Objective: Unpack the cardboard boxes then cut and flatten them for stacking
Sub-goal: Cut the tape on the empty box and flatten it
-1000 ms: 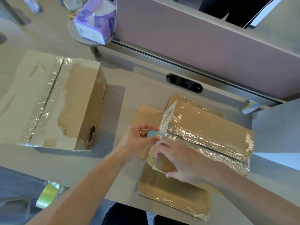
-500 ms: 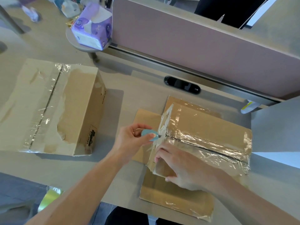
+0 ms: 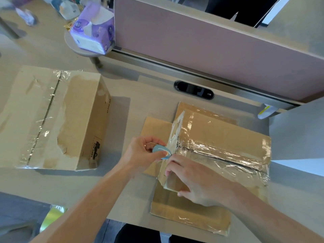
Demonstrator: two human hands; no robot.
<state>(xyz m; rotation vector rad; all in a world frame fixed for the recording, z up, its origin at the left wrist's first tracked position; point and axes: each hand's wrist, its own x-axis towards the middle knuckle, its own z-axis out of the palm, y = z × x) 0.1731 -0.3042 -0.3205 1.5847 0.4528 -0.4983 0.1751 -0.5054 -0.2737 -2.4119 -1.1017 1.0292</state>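
While the left hand point(image 3: 142, 152) pinches a blue cutter point(image 3: 161, 151) at the taped box point(image 3: 219, 146) mid-frame, the right hand point(image 3: 196, 181) grips its near corner.

A purple tissue pack point(image 3: 93, 30) sits on a small round stand point(image 3: 70, 44) at far left. A pink partition point(image 3: 210, 46) borders the tabletop's point(image 3: 140, 95) far edge, a black oval slot point(image 3: 193, 89) near it. A white-and-yellow object point(image 3: 265, 112) lies far right.
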